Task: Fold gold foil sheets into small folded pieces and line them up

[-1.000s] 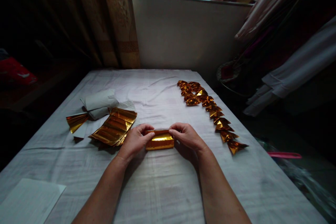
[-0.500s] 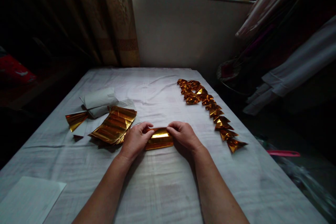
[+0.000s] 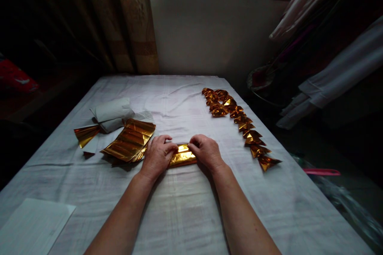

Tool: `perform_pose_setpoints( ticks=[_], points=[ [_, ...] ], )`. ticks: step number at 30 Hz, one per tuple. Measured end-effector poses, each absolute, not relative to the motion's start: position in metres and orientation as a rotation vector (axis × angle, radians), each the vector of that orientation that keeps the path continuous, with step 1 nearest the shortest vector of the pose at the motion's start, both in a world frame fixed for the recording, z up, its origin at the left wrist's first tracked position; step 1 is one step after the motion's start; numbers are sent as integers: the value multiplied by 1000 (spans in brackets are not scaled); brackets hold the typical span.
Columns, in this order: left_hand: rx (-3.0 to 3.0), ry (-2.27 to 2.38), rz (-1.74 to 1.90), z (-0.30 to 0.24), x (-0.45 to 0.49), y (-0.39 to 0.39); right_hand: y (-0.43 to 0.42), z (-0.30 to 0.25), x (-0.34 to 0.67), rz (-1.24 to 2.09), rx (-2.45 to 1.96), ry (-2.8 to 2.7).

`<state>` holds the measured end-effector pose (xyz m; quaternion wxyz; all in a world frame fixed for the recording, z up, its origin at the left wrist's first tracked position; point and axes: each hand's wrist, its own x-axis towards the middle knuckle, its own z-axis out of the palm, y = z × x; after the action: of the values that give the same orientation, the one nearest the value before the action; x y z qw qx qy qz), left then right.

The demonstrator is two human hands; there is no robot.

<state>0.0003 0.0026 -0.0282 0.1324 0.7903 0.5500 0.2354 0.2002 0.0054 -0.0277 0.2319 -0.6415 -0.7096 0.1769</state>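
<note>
A sheet of gold foil paper point(image 3: 183, 158), folded into a flat strip, lies on the cloth in front of me. My left hand point(image 3: 158, 153) pinches its left end, and my right hand point(image 3: 206, 150) grips the right end, thumbs on its far edge. Just left of my left hand is a fanned stack of gold foil sheets point(image 3: 130, 140). On the right, folded gold foil pieces point(image 3: 253, 138) stand in a curving row toward the far edge.
White wrapping paper point(image 3: 112, 110) lies behind the foil stack, beside a loose gold piece point(image 3: 86, 135). A white sheet point(image 3: 32, 223) rests at near left on the cloth-covered table point(image 3: 182, 211). Hanging clothes point(image 3: 344, 67) flank the right side, a curtain point(image 3: 136, 20) the far left.
The far edge of the gold foil strip has been folded further over, leaving the strip narrower. My thumbs have moved slightly inward along it, and the view has tilted a little.
</note>
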Motion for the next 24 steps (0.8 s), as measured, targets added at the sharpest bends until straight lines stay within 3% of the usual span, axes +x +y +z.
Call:
perform_pose_setpoints(
  ticks=[24],
  points=[
    [2236,1559,618,-29,0,-2,-7,-33,208,453,-1549,-2186]
  ],
)
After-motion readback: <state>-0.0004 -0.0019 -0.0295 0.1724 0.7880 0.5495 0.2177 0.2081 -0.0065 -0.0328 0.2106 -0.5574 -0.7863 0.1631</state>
